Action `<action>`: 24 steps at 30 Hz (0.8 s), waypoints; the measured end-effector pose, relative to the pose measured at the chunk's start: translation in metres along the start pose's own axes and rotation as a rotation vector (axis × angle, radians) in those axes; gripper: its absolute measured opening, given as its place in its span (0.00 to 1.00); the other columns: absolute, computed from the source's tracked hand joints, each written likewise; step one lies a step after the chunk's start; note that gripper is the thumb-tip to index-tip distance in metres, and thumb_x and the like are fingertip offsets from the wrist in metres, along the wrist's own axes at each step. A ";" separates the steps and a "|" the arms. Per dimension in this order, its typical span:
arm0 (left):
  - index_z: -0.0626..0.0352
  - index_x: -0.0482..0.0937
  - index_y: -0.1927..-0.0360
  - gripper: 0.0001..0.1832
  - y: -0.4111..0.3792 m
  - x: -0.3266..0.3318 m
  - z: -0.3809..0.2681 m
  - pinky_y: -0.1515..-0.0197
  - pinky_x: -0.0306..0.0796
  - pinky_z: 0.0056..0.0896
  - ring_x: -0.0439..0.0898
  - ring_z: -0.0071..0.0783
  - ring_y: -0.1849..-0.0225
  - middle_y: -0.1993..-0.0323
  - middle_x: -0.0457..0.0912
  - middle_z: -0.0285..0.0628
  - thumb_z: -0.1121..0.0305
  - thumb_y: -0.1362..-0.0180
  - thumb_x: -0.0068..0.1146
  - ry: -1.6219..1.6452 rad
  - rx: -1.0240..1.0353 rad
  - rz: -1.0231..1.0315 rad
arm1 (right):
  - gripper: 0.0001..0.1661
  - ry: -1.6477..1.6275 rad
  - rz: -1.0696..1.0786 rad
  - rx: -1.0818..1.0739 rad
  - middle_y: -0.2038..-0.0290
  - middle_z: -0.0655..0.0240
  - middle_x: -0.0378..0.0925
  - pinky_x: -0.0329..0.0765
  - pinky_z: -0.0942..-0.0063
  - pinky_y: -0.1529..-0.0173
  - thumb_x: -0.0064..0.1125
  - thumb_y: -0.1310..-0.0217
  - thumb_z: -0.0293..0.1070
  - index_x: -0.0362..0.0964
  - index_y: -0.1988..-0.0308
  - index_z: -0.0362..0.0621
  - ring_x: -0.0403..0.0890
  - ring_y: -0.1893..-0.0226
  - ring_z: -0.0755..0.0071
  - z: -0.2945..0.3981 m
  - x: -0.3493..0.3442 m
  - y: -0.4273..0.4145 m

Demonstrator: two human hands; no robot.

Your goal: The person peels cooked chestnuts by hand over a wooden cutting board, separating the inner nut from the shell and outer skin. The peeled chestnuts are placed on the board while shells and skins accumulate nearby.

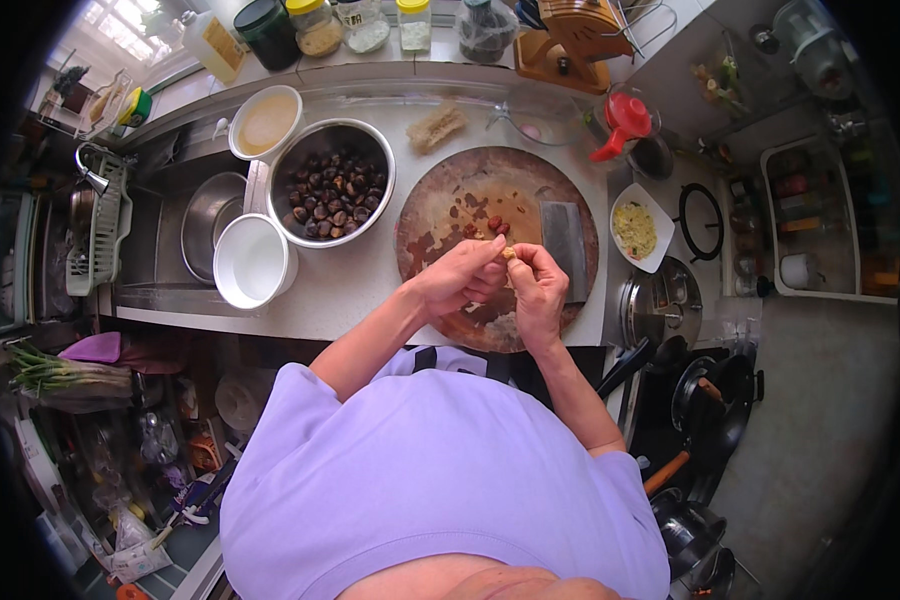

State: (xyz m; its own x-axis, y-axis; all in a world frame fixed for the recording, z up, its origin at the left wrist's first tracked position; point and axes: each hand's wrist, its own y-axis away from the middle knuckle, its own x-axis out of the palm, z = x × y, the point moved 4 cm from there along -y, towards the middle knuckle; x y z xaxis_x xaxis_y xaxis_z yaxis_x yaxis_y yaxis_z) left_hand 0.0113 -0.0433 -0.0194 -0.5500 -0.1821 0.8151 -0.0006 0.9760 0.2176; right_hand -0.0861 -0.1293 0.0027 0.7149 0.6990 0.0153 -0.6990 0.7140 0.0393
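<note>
Both hands meet over a round wooden chopping board (450, 187). Between the fingertips of my left hand (469, 276) and my right hand (538, 289) is a small pale yellow nut piece (508, 253); its exact kind cannot be told. Just beyond the fingers lie a few dark red, date-like pieces (499, 225) and brown scraps. A cleaver with a broad grey blade (564, 244) rests flat on the board's right side. To the left, a steel bowl (381, 154) holds many dark brown chestnuts (334, 191).
Left of the board stand a white tub (253, 262), a bowl of cloudy liquid (268, 124) and the sink (157, 247). A scrubbing pad (436, 126) and a glass bowl (544, 112) lie behind. At right are a dish of yellow food (636, 229) and a lidded pot (664, 300).
</note>
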 end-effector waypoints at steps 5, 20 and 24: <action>0.46 0.63 0.76 0.22 -0.002 -0.004 0.000 0.82 0.42 0.17 0.49 0.12 0.82 0.82 0.53 0.20 0.49 0.27 0.43 0.064 -0.045 0.082 | 0.07 0.053 0.017 -0.038 0.68 0.70 0.80 0.74 0.80 0.61 0.56 0.37 0.26 0.77 0.62 0.34 0.76 0.67 0.82 -0.002 -0.002 0.002; 0.52 0.72 0.71 0.21 -0.002 -0.009 -0.013 0.81 0.49 0.20 0.56 0.11 0.82 0.82 0.59 0.20 0.47 0.28 0.45 -0.051 -0.032 -0.059 | 0.12 0.004 0.183 0.114 0.69 0.74 0.80 0.72 0.86 0.67 0.56 0.30 0.32 0.78 0.54 0.35 0.75 0.70 0.87 0.014 -0.005 -0.017; 0.63 0.71 0.63 0.11 0.009 0.018 -0.022 0.70 0.73 0.34 0.78 0.41 0.70 0.75 0.71 0.42 0.64 0.33 0.53 -1.212 0.736 -0.610 | 0.12 -0.008 0.124 0.146 0.69 0.73 0.80 0.70 0.88 0.69 0.56 0.30 0.32 0.78 0.54 0.35 0.74 0.72 0.89 0.012 -0.005 -0.017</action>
State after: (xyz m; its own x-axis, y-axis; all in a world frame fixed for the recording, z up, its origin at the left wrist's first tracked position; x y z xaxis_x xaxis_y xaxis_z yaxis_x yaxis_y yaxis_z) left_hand 0.0196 -0.0407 0.0084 -0.6386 -0.7145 -0.2857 -0.6673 0.6991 -0.2569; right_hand -0.0776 -0.1459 0.0140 0.6240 0.7806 0.0371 -0.7723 0.6088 0.1815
